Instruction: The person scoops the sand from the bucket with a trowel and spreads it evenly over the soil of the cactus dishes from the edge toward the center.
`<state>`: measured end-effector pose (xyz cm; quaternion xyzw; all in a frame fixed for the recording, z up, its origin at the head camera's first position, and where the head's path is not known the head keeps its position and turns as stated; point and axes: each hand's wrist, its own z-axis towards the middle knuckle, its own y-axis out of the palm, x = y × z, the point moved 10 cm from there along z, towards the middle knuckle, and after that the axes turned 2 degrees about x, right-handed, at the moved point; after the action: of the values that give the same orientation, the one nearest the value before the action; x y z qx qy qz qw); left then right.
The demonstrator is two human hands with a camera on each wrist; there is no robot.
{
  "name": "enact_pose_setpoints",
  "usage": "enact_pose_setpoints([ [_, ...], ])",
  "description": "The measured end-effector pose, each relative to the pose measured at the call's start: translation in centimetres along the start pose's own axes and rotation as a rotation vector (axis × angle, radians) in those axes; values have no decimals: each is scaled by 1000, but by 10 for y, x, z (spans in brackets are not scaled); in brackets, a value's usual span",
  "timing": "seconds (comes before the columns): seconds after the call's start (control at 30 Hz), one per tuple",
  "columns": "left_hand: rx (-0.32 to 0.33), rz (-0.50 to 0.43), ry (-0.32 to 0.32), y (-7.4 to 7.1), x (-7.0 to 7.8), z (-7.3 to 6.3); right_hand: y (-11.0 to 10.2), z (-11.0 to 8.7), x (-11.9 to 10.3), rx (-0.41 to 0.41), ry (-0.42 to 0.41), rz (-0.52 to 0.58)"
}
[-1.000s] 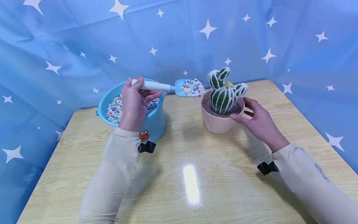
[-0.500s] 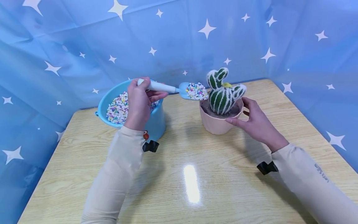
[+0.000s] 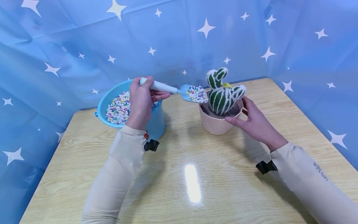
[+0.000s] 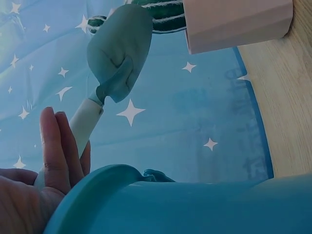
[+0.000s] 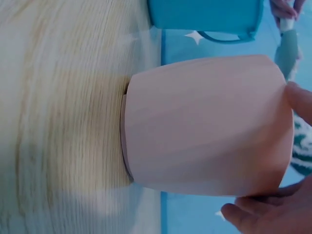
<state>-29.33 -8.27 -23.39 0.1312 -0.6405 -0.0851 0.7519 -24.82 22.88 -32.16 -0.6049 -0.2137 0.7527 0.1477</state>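
My left hand (image 3: pixel 140 104) grips the pale handle of a light blue trowel (image 3: pixel 163 87) over the bucket's right side. Its blade, heaped with small coloured pebbles (image 3: pixel 197 94), reaches over the left rim of a pink flower pot (image 3: pixel 214 125). A green cactus (image 3: pixel 221 101) with white fuzzy stripes stands in the pot's grey-brown soil. At the pot's right side, my right hand (image 3: pixel 255 124) holds the rim, thumb in front and fingers behind. The underside of the trowel blade (image 4: pixel 122 44) faces the left wrist view. In the right wrist view, the pot (image 5: pixel 204 126) stands on the table.
A light blue bucket (image 3: pixel 155 123) of the same coloured pebbles stands at the left, partly hidden by my left hand. The wooden table (image 3: pixel 223 186) ends at a blue curtain (image 3: pixel 173 40) with white stars.
My left hand has carried the loaded trowel slightly right, its tip dipping down to the pot's rim. The right hand stays at the pot, which has shifted slightly left in view.
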Motion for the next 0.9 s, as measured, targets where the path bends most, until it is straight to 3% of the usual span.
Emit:
enact_pose_setpoints([
  [0.2,-11,42,7,3,1,0,0,-2,2,29,32,-40],
  [0.9,-13,80,4,6,2,-1,3,-2,0,-6,35,-68],
])
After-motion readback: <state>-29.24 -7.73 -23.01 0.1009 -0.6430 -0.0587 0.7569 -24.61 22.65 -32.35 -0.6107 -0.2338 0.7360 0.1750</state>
